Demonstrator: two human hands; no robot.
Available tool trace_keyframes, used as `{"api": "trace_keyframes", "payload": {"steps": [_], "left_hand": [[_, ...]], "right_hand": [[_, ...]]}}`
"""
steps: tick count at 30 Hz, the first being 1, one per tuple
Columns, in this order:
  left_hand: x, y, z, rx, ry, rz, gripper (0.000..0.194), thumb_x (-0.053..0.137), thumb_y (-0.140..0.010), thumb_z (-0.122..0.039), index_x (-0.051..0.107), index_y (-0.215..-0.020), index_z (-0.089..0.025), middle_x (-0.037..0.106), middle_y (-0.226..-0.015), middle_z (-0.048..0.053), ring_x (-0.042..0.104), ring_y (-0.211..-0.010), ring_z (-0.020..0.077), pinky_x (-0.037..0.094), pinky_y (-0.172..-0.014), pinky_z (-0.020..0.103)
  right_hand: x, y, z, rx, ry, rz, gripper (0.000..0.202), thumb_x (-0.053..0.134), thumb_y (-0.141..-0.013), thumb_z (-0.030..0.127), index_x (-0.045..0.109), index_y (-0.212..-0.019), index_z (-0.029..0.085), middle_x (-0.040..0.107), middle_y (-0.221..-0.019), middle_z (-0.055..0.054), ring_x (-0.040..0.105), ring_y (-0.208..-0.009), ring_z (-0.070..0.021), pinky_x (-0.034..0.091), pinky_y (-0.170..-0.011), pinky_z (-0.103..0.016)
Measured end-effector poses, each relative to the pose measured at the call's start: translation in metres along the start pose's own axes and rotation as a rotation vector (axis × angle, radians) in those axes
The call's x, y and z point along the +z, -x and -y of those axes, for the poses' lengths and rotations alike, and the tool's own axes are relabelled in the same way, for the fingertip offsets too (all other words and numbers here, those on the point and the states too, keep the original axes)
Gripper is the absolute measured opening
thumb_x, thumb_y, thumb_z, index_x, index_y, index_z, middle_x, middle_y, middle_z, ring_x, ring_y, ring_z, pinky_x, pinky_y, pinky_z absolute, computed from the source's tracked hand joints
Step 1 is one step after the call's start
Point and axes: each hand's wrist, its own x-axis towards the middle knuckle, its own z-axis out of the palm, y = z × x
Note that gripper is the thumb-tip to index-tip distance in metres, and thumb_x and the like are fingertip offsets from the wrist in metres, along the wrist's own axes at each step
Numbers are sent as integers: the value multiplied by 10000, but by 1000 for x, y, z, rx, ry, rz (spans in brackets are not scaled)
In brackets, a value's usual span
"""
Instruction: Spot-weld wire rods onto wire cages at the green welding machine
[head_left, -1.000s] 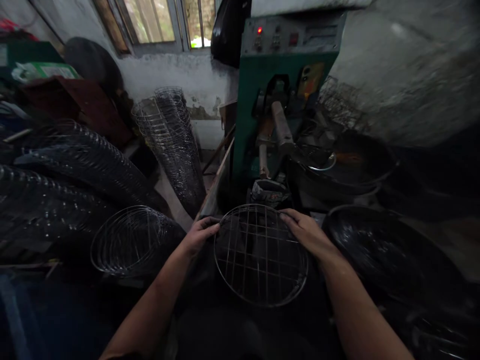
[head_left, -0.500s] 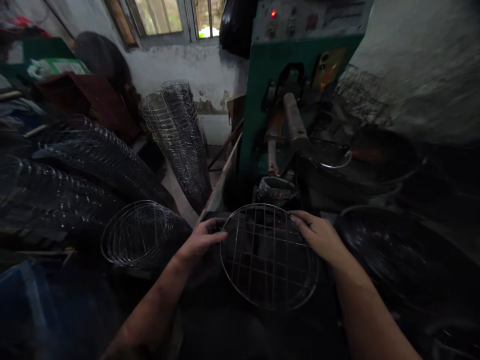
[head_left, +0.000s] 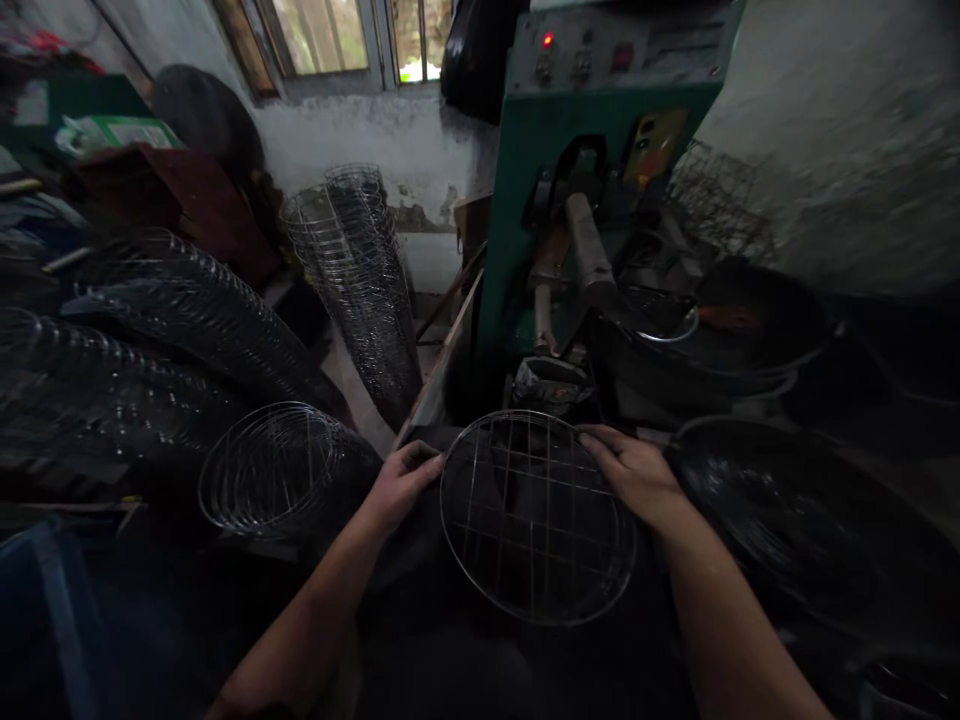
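A round wire grill rack, a metal ring crossed by a grid of thin rods, is held tilted in front of me. My left hand pinches its left rim, the thumb tip at the wire and the fingers curled. At the upper right rim, my right hand is closed, thumb on the near side and fingers partly hidden behind. Just beyond the rack stands a green machine with a lit red lamp. Its thick metal arm reaches toward me above a lower rod.
Left of my hands lies a stack of wire rings. Tall stacks of round racks lean near the wall, with more stacks farther left. On the right are a dark basin and a pile of wire parts.
My left thumb has slid slightly outward, from overlapping the rack to its rim. The rack and my right hand stay almost in place. The view has tipped up a little.
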Motion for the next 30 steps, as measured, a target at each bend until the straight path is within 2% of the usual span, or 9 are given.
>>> {"api": "trace_keyframes", "payload": {"steps": [3,7,12,17,21,24,26,28,30], "left_hand": [[0,-1,-1,-42,13,1,397,830,-653,-500,660,-721,-147,629,-672,-3,579,-640,130,452,-635,240],[1,-2,2,-89,141,-49,424,855,-614,-504,697,-783,-148,676,-757,12,616,-708,144,476,-681,239],[4,-1,5,-144,216,-15,382,862,-616,-453,681,-750,-144,657,-706,10,599,-650,138,475,-648,249],[7,4,-2,-74,118,5,389,829,-657,-493,664,-739,-150,618,-661,-6,562,-611,121,443,-601,228],[10,13,-15,9,-10,-33,401,789,-694,-535,678,-776,-158,612,-668,1,566,-643,144,443,-604,231],[13,19,-24,50,-27,-5,403,761,-722,-553,674,-753,-161,605,-671,8,551,-635,140,445,-600,230],[17,21,-27,62,2,28,400,758,-730,-548,664,-726,-159,597,-661,9,540,-622,132,449,-600,228],[20,23,-29,60,57,49,391,760,-736,-534,659,-718,-157,596,-655,8,539,-614,125,453,-597,223],[24,26,-29,59,104,53,380,750,-753,-528,665,-739,-158,603,-662,9,546,-611,122,458,-594,219]], "right_hand": [[1,-1,-2,-19,-3,-2,394,437,-905,424,712,-1109,227,759,-1030,-63,702,-959,-276,550,-801,-370],[1,-1,-3,-16,-14,-19,364,458,-894,428,724,-1069,252,767,-990,-52,707,-936,-276,552,-789,-372],[0,0,-2,2,-35,-4,393,451,-893,445,719,-1086,233,766,-1001,-62,707,-946,-287,557,-798,-385],[-4,3,4,-21,-67,-18,411,468,-892,461,723,-1101,215,755,-1050,-74,694,-997,-293,542,-866,-411],[-19,12,19,-16,-197,-124,350,553,-839,454,752,-1004,218,760,-1016,-76,694,-980,-289,546,-884,-396],[-34,24,32,59,-362,-142,339,629,-809,482,756,-978,217,764,-934,-77,707,-884,-279,578,-769,-350],[-41,33,37,116,-465,-105,386,657,-798,518,750,-1006,207,745,-774,-66,699,-715,-245,571,-619,-302],[-43,40,38,149,-526,-99,427,671,-785,547,745,-1020,198,693,-635,-43,651,-573,-207,531,-513,-271],[-42,46,36,171,-539,-123,423,675,-780,555,749,-1006,205,680,-619,-39,632,-546,-195,521,-493,-264]]}}
